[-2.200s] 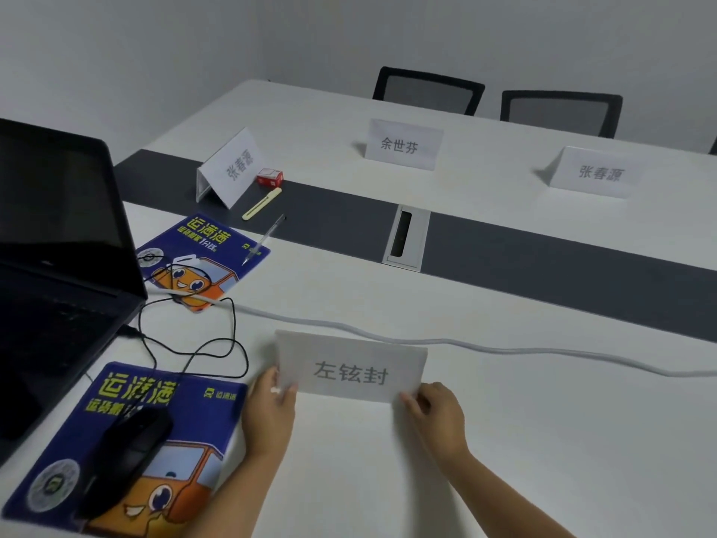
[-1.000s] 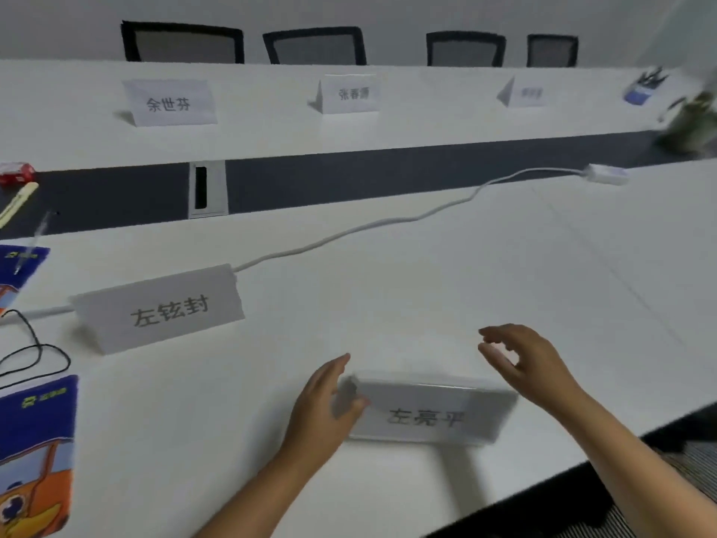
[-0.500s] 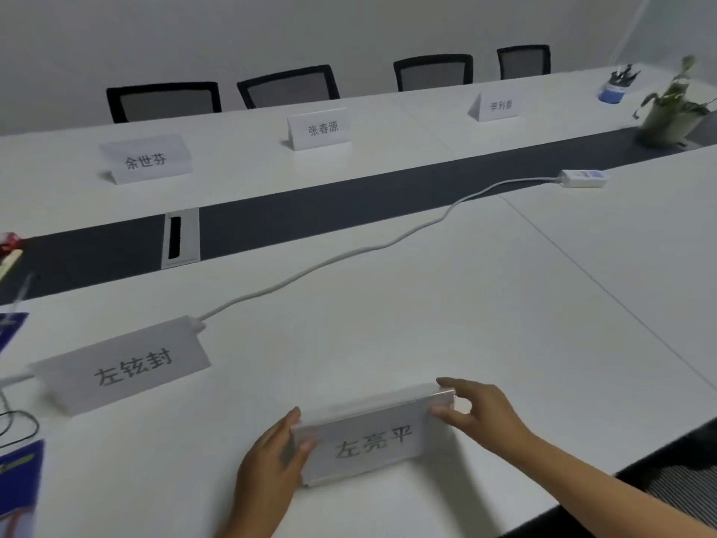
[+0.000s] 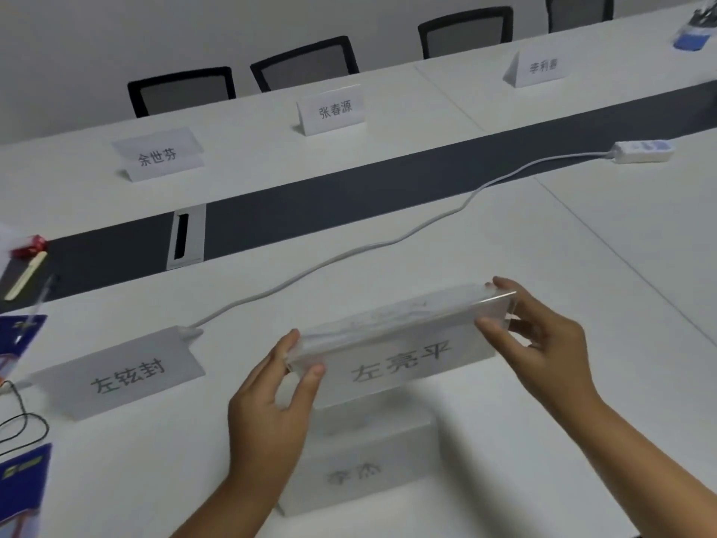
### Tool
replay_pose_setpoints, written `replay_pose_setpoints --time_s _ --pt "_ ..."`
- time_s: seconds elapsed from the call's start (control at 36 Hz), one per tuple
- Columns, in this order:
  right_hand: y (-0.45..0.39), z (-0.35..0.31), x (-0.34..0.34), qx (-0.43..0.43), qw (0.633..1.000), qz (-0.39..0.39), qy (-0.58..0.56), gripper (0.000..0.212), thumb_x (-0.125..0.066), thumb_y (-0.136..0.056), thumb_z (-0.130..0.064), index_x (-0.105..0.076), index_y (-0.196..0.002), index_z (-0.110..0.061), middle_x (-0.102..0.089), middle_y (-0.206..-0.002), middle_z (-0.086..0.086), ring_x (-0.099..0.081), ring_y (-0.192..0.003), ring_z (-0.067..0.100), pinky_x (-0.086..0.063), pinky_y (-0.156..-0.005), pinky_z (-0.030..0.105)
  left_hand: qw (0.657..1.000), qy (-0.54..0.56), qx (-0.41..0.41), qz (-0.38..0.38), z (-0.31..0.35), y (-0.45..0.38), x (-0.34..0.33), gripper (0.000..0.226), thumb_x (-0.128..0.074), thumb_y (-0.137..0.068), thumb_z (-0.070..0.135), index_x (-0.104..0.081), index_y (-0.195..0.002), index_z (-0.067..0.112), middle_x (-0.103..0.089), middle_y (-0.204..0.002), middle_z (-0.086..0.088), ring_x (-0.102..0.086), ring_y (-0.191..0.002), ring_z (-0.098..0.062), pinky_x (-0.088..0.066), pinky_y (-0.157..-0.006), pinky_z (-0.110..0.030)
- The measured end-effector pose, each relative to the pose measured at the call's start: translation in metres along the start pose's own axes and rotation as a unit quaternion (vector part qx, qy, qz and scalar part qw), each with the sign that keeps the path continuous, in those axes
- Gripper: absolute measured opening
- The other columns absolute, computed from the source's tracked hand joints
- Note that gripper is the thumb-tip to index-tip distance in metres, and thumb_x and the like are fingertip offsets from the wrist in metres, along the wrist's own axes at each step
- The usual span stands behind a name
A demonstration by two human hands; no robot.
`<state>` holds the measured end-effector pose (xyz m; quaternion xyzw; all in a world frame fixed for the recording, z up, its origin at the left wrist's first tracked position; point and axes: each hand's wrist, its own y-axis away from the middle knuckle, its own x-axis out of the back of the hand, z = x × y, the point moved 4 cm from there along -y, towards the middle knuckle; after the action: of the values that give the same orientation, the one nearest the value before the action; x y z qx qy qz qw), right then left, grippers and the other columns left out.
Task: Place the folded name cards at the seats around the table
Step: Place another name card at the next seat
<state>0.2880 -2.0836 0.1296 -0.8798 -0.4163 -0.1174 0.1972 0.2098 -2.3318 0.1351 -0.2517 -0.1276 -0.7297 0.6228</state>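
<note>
I hold a clear-cased folded name card [image 4: 403,357] lifted above the white table [image 4: 504,246], my left hand [image 4: 271,401] pinching its left end and my right hand [image 4: 543,343] its right end. Beneath it another name card [image 4: 361,475] stands on the table near the front edge. A placed name card [image 4: 124,376] stands to the left. On the far side stand three more cards: the left one [image 4: 159,155], the middle one [image 4: 335,108] and the right one [image 4: 541,67].
A white cable [image 4: 349,254] runs across the near side to a power strip [image 4: 644,151]. A dark strip with a cable slot [image 4: 186,236] divides the table. Black chairs [image 4: 306,64] line the far side. Blue mouse pads [image 4: 19,483] and pens lie at left.
The card in my hands has risen off the table and moved away from me, uncovering another card beneath it. My view has shifted slightly left.
</note>
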Motion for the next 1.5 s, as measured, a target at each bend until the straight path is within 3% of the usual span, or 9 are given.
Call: replay_pose_setpoints --time_s 0.17,0.25,0.42,0.69,0.75,0.83,0.97,1.22,1.5 --pt "-0.046 0.04 0.022 -0.061 0.997 0.04 -0.036 0.054 -0.055 -0.068 -0.031 -0.05 -0.121 -0.024 -0.06 -0.096 -0.017 -0.059 -0.078 -0.012 -0.043 -0.068 0.0 0.997 0.038 0.027 -0.061 0.014 -0.049 -0.076 0.046 -0.059 -0.083 0.02 -0.048 -0.127 0.02 -0.059 -0.114 0.005 -0.055 -0.105 -0.015 -0.045 -0.093 -0.029" --pt "-0.068 0.073 0.026 -0.094 0.994 0.042 -0.035 0.055 -0.056 -0.072 -0.031 -0.046 -0.125 -0.022 -0.054 -0.115 -0.003 -0.054 -0.1 0.013 -0.042 -0.087 0.024 0.991 0.024 0.065 -0.116 0.004 -0.069 -0.123 0.047 -0.053 -0.087 0.024 -0.042 -0.132 0.017 -0.06 -0.093 0.008 -0.055 -0.095 -0.016 -0.044 -0.09 -0.028" --pt "-0.096 0.148 0.014 -0.183 0.983 -0.006 -0.023 0.047 -0.057 -0.085 -0.017 -0.042 -0.129 -0.02 -0.051 -0.116 0.002 -0.051 -0.11 0.022 -0.04 -0.092 0.032 0.977 0.003 0.146 -0.155 -0.022 -0.093 -0.192 0.047 -0.048 -0.09 0.022 -0.036 -0.134 0.01 -0.057 -0.125 -0.019 -0.052 -0.118 -0.025 -0.04 -0.096 -0.028" --pt "-0.109 0.197 0.004 -0.228 0.973 0.013 -0.008 0.055 -0.057 -0.085 -0.021 -0.033 -0.135 -0.014 -0.048 -0.134 0.008 -0.047 -0.121 0.025 -0.036 -0.096 0.03 0.978 -0.027 0.137 -0.156 -0.028 -0.115 -0.222 0.056 -0.049 -0.089 0.027 -0.025 -0.139 0.018 -0.058 -0.126 -0.012 -0.055 -0.115 -0.023 -0.039 -0.082 -0.021" --pt "-0.098 0.205 0.006 -0.241 0.969 0.051 0.027 0.05 -0.06 -0.083 -0.02 -0.042 -0.128 -0.007 -0.055 -0.127 0.012 -0.051 -0.115 0.027 -0.038 -0.09 0.031 0.975 -0.044 0.143 -0.166 -0.035 -0.111 -0.221 0.05 -0.054 -0.087 0.022 -0.036 -0.133 0.013 -0.062 -0.12 -0.011 -0.058 -0.108 -0.023 -0.039 -0.073 -0.018" --pt "-0.082 0.216 0.006 -0.198 0.969 0.087 0.121 0.019 -0.058 -0.08 -0.018 -0.06 -0.09 -0.003 -0.066 -0.088 0.017 -0.056 -0.083 0.032 -0.034 -0.063 0.031 0.97 -0.09 0.122 -0.191 -0.054 -0.106 -0.225 0.005 -0.058 -0.083 0.014 -0.06 -0.079 0.012 -0.069 -0.087 -0.011 -0.062 -0.088 -0.026 -0.034 -0.054 -0.023" --pt "-0.078 0.218 0.005 -0.158 0.969 0.134 0.135 0.024 -0.045 -0.071 -0.017 -0.037 -0.056 -0.001 -0.04 -0.05 0.016 -0.029 -0.051 0.02 -0.018 -0.046 0.03 0.968 -0.102 0.103 -0.205 -0.068 -0.108 -0.231 0.019 -0.06 -0.08 0.014 -0.061 -0.068 -0.001 -0.065 -0.072 -0.015 -0.055 -0.069 -0.022 -0.036 -0.061 -0.027" --pt "-0.089 0.225 0.002 -0.162 0.963 0.148 0.158 0.034 -0.051 -0.079 -0.013 -0.031 -0.051 -0.016 -0.03 -0.042 0.0 -0.03 -0.052 0.023 -0.018 -0.046 0.026 0.96 -0.099 0.059 -0.256 -0.076 -0.098 -0.233 0.042 -0.067 -0.075 0.013 -0.041 -0.043 0.023 -0.046 -0.048 0.008 -0.046 -0.042 0.006 -0.033 -0.044 -0.007" --pt "-0.083 0.229 -0.003 -0.193 0.96 0.136 0.151 0.02 -0.053 -0.081 -0.024 -0.055 -0.063 -0.016 -0.05 -0.058 0.003 -0.042 -0.082 0.024 -0.028 -0.059 0.028 0.981 -0.026 0.088 -0.172 -0.09 -0.115 -0.228 0.013 -0.068 -0.075 0.012 -0.064 -0.064 0.006 -0.06 -0.058 0.0 -0.051 -0.051 0.003 -0.038 -0.051 -0.007"
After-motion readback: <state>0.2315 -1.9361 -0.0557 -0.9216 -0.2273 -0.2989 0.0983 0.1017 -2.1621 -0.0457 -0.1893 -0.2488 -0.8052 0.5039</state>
